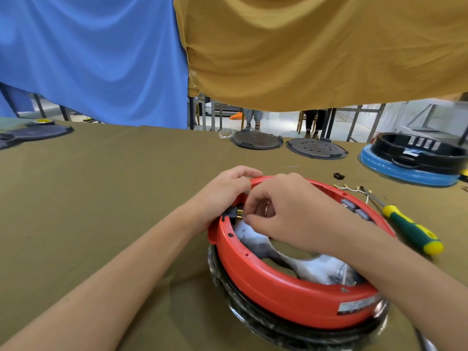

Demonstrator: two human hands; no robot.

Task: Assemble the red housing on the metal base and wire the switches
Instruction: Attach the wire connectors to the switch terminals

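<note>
Grip: our left hand [225,196] curls over the red housing [278,282] rim; our right hand [286,211] pinches at a black switch [231,214] with brass prongs inside.
Housing: sits on the metal base [253,317], near us on the table [101,198].
Screwdriver [410,229]: lies just right.

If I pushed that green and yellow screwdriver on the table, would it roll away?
Probably only a little. The screwdriver has a rounded handle, so a sideways push could start it rolling. But it lies on a soft cloth-covered table, which likely slows it down. It looks stiff and solid, so it should lift in one piece without bending.
</note>
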